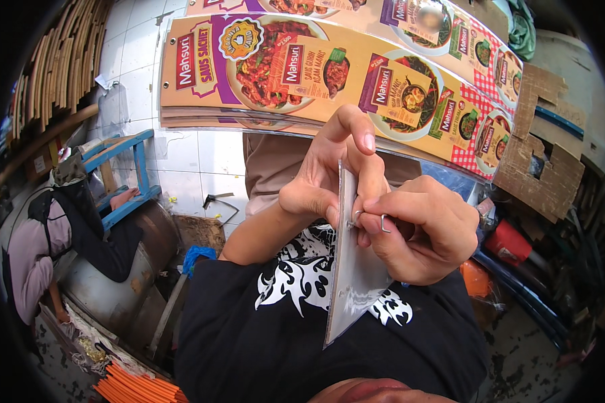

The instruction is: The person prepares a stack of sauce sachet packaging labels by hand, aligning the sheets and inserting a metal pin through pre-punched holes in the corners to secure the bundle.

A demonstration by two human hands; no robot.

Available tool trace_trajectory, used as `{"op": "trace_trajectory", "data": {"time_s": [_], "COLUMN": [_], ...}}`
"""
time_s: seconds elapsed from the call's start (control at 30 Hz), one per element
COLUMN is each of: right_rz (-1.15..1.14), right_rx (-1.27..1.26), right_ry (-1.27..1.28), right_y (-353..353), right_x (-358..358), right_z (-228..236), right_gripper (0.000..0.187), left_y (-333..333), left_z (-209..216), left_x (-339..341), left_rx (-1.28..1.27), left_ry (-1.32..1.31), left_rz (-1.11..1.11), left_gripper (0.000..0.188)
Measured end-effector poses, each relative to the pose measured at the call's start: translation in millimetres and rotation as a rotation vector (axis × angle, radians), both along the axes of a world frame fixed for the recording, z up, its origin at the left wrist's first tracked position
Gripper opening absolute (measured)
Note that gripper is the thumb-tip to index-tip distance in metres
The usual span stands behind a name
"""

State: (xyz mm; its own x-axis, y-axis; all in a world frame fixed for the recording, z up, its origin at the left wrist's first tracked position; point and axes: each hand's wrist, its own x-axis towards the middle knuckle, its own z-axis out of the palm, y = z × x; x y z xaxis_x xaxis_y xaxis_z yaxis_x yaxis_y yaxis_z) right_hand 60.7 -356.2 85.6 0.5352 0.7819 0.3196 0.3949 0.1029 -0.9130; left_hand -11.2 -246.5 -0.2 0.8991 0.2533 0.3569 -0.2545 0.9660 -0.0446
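A thin, stiff panel [357, 285] with a glossy grey-white face stands nearly edge-on in front of my chest. My left hand [326, 164] grips its upper part, thumb on the near side and fingers curled round the far side. Between the thumb and fingertips of my right hand [427, 232] is a small bent wire hook [384, 225]. Its tip meets the panel near the upper edge; whether it passes through a hole there cannot be made out. Ahead of my hands lies a stack of long printed food-advertising panels [346, 70], with metal eyelets at their left end.
On the left are a blue frame [143, 168], a metal drum [104, 295] and a seated person [33, 252]. Cardboard strips [57, 54] lean at the far left. Orange rods [138, 385] lie at the lower left. To the right are cut cardboard [551, 161] and a red object [509, 242].
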Motion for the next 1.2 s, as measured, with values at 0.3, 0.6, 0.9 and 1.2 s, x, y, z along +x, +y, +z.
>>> {"op": "trace_trajectory", "data": {"time_s": [0.3,0.6,0.9,1.2], "right_rz": [0.007,-0.042,-0.029,-0.014], "right_rx": [-0.004,-0.043,0.057,0.183], "right_ry": [-0.010,0.050,-0.039,-0.083], "right_y": [0,-3,-11,-8], "right_x": [0,-5,-6,-4], "right_z": [3,0,-11,-15], "right_gripper": [0.012,0.021,0.024,0.025], "left_y": [1,0,-6,7], "left_z": [0,-3,-3,-1], "left_x": [0,1,2,0], "left_rx": [0.017,0.032,0.017,0.177], "left_ry": [0.009,-0.033,-0.082,-0.040], "left_rz": [-0.002,-0.006,-0.022,-0.040], "left_gripper": [0.063,0.063,0.064,0.022]}}
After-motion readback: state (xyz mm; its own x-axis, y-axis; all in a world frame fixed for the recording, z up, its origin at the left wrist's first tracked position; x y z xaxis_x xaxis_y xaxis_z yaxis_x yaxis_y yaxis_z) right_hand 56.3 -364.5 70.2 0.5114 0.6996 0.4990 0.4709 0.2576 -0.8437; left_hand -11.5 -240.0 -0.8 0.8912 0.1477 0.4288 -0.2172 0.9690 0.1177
